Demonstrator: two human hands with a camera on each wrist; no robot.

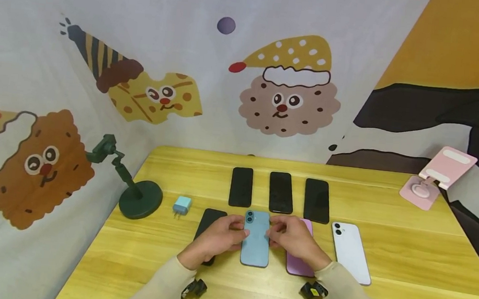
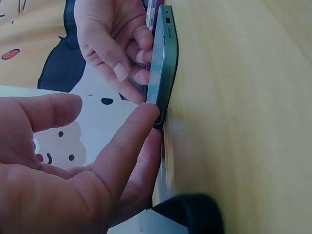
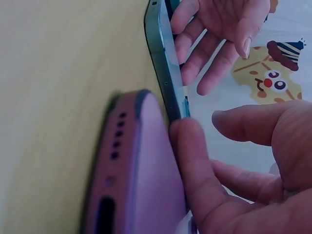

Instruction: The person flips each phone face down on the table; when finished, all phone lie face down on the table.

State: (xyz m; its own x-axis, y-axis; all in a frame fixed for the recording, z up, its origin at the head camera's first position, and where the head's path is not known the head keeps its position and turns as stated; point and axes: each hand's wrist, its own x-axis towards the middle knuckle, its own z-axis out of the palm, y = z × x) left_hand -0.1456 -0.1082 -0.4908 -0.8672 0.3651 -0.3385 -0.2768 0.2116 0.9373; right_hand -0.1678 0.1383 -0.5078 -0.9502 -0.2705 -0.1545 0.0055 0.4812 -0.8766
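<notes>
1. From the head view, we see the blue phone (image 1: 255, 247) lying back up, its lenses at the far end, between the left hand (image 1: 222, 237) and the right hand (image 1: 293, 236). Both hands look relaxed and unclenched, with fingertips at its two long edges. To steady it well, we would press lightly and evenly from both sides, so that it does not twist. We should mind our wrists too: the left one crosses a black phone (image 1: 205, 222), and the right one partly covers a purple phone (image 1: 299, 267).

2. From the left wrist view, we see a left fingertip (image 2: 152, 111) against the blue phone's edge near its far end, while another finger stands clear. We would leave the lenses untouched and stay on the frame. The phone lies ahead of this hand, with the right hand across from it; we cannot tell whether it sits fully flat on the table (image 2: 239, 117).

3. From the right wrist view, we see a right fingertip (image 3: 188, 130) at the blue phone's other side, its fingers not wrapped round it. The purple phone is nearer the camera, just beside this hand, so we would leave room there.
</notes>
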